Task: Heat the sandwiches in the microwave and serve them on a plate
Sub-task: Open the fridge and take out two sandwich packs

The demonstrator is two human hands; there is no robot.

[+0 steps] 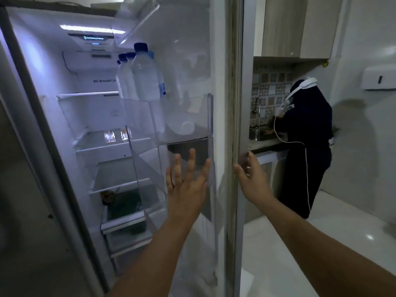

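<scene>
Fridge door [188, 82] held at its edge by right hand [252, 179], left hand [188, 185] spread empty; risked toppling 3 bottles [141, 76] if swung hard.

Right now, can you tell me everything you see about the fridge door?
The fridge door stands swung open, its white inside facing the camera. Clear plastic bins line it; the upper door bin holds several water bottles with dark blue caps, standing upright. The lower bins look empty. The left hand is spread flat, fingers apart, against the door's inner side. The right hand curls around the door's outer edge.
</scene>
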